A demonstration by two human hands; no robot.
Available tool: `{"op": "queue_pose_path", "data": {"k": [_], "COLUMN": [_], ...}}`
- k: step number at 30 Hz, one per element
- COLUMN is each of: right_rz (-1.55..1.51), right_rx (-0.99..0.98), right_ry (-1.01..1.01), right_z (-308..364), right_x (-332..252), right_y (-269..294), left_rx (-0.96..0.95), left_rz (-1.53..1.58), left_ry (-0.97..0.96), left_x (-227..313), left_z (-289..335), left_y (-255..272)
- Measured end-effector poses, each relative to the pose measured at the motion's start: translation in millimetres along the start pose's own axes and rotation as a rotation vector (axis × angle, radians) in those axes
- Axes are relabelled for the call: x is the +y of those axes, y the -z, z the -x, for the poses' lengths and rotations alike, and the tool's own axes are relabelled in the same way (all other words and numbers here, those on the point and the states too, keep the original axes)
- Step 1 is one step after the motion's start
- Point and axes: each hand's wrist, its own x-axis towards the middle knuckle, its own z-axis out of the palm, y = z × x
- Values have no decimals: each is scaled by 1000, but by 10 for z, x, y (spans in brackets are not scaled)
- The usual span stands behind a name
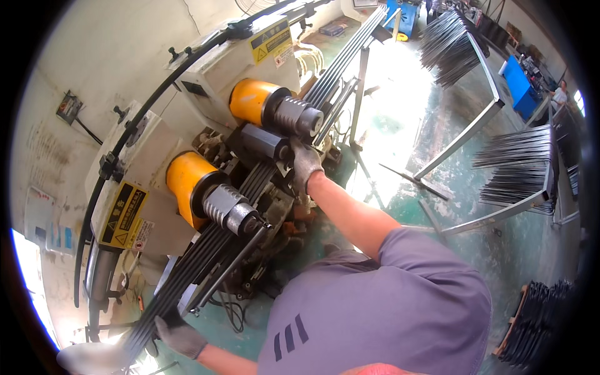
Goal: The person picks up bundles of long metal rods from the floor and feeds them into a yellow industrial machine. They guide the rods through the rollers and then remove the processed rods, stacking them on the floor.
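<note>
A bundle of several long dark metal rods (205,254) runs slantwise through a machine, from the lower left toward the far upper middle. My left hand (181,335), in a grey glove, grips the rods near their lower left end; its fingertips are partly hidden by them. Farther off, my gloved right hand (305,161) curls at the end of a dark angular metal block (263,141). What its fingers close on is hidden. Two ribbed metal spindles, a near one (226,205) and a far one (292,115), stick out from orange housings (187,181) above the rods.
A black hose (164,65) arches over the pale machine housing on my left. To the right, metal racks (464,134) hold bunches of thin dark rods (512,164). A dark stack (536,322) sits on the floor at lower right. Another person (558,95) is at the far right.
</note>
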Motion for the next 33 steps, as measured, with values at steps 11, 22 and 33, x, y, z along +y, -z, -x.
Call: {"op": "queue_pose_path", "data": {"k": [11, 22, 33], "right_rz": [54, 78, 396], "right_rx": [-77, -234, -321], "right_ry": [-130, 42, 431], "right_z": [-70, -539, -626], "right_x": [-284, -189, -172], "right_y": [-30, 51, 147], "left_rx": [4, -172, -743], "left_rz": [-412, -625, -806], "left_ry": [-212, -258, -398], "left_x": [923, 1171, 1073], "left_z": [-169, -65, -153], "left_y": [-1632, -3032, -3934]}}
